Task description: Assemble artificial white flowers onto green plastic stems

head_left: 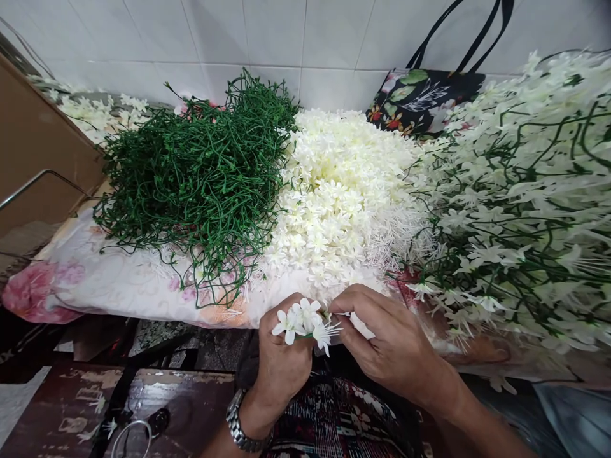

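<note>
My left hand (285,356), with a metal watch (243,423) at the wrist, is closed around an artificial flower stem. White blossoms (298,319) and a tuft of thin white stamens (326,332) stick out above its fingers. Close on the right, my right hand (384,337) pinches with thumb and forefinger beside the stem, a white petal piece (361,326) showing among its fingers. Just beyond both hands lies a heap of loose white blossoms (319,222), with loose stamen tufts (398,235) at its right side.
Green plastic stems (200,172) form a large tangled pile at the left. Assembled white flowers on stems (515,222) are heaped at the right. A black floral bag (429,98) leans on the tiled wall (277,38). A cardboard box (42,133) stands at far left.
</note>
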The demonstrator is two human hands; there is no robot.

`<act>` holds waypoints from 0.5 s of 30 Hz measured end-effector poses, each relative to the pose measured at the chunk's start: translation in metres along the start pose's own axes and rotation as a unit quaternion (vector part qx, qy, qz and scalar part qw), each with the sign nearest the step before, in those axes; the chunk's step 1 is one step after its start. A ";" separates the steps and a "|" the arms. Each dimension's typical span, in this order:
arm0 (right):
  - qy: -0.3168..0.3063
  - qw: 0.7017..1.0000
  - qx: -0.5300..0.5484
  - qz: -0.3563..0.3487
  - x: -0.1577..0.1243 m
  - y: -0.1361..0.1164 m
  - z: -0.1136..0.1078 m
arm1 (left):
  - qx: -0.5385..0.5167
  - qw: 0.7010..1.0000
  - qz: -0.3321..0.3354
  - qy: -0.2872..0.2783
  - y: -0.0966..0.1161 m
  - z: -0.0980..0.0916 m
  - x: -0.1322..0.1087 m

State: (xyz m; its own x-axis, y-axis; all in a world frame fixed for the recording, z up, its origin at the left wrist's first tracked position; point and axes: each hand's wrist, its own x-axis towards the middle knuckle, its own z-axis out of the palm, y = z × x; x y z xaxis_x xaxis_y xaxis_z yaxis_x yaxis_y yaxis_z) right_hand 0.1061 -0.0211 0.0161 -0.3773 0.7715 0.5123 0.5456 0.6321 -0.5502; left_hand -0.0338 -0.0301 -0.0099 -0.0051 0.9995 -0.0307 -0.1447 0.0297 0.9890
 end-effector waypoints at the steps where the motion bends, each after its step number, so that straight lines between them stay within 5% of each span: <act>1: 0.006 1.000 0.000 -0.002 0.000 0.001 0.002 | 0.015 1.000 0.008 -0.001 0.001 0.000 0.001; 15: -0.002 1.000 0.012 0.011 -0.010 0.007 0.012 | 0.102 0.988 0.111 0.024 0.010 0.004 0.010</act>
State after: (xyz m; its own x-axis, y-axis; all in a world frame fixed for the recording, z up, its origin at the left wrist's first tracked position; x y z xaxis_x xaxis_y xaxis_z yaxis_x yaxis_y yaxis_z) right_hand 0.1045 -0.0230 -0.0009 -0.3682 0.7857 0.4971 0.5363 0.6162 -0.5768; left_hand -0.0311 -0.0199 -0.0001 -0.0626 0.9802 0.1880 0.0673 -0.1838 0.9807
